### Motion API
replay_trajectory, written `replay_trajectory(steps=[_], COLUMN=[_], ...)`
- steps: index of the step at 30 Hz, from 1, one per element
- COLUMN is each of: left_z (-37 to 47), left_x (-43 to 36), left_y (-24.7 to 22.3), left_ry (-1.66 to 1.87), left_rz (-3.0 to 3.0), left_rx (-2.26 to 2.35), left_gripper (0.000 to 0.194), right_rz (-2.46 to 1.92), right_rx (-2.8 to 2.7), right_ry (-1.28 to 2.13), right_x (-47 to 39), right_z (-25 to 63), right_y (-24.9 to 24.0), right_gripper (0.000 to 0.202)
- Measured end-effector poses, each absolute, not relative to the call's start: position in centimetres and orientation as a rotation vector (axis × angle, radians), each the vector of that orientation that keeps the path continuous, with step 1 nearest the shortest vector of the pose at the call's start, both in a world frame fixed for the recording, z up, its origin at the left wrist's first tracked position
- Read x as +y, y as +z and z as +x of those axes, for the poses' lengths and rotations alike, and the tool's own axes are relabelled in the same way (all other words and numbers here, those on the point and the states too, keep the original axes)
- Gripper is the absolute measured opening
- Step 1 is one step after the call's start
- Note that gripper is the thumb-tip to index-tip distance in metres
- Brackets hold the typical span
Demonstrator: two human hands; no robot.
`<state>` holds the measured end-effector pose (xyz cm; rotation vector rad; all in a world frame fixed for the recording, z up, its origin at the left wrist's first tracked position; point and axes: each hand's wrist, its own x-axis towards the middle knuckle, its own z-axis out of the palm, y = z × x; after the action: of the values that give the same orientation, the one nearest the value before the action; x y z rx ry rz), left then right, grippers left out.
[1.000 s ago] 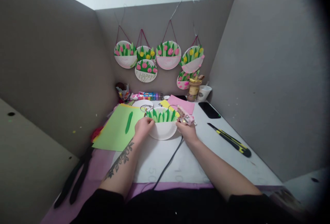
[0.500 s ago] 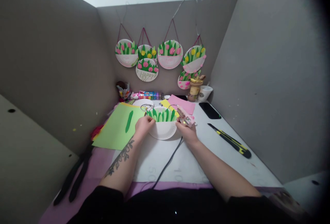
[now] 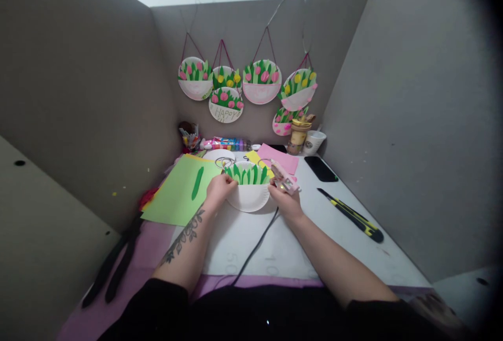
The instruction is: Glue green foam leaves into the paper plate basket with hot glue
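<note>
Between my hands is a paper plate basket (image 3: 249, 197), its white half-plate front below a row of dark and light green paper leaves (image 3: 247, 174). My left hand (image 3: 221, 188) is closed on the basket's left edge. On the opposite edge, the fingers of my right hand (image 3: 286, 198) pinch the rim, partly hidden. A pink glue gun (image 3: 283, 175) shows just beyond my right hand, overlapping it; whether that hand also touches it I cannot tell. A dark cord (image 3: 255, 249) runs from beside the right hand to the table's front edge.
Light green paper (image 3: 176, 194) with a dark green strip (image 3: 197, 183) lies left. A utility knife (image 3: 351, 215) and phone (image 3: 321, 168) lie right. Pink paper (image 3: 279, 158), a cup (image 3: 313, 142) and markers (image 3: 228, 144) are behind. Finished flower baskets (image 3: 262, 94) hang on the grey partition.
The camera view has shifted very slightly. Both hands keep their hold on the paper plate basket, with no visible movement of it on the table.
</note>
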<state>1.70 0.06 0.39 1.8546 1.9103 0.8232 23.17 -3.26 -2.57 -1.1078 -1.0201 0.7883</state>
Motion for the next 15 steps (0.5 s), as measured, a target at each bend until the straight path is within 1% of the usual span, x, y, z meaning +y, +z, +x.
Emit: replay_trajectory(steps=[10, 15], left_z=[1.91, 1.94], left_x=[0.1, 0.29], left_y=[0.46, 0.39], left_ry=[0.931, 0.898], left_rz=[1.842, 1.862], left_rx=[1.871, 1.804], left_gripper=[0.012, 0.018], right_rz=[-1.09, -1.098], right_rx=[-1.106, -1.07], right_ry=[0.783, 0.808], right_x=[-3.05, -3.09], right_z=[23.61, 23.51], right_y=[-3.15, -2.98], right_gripper=[0.019, 0.021])
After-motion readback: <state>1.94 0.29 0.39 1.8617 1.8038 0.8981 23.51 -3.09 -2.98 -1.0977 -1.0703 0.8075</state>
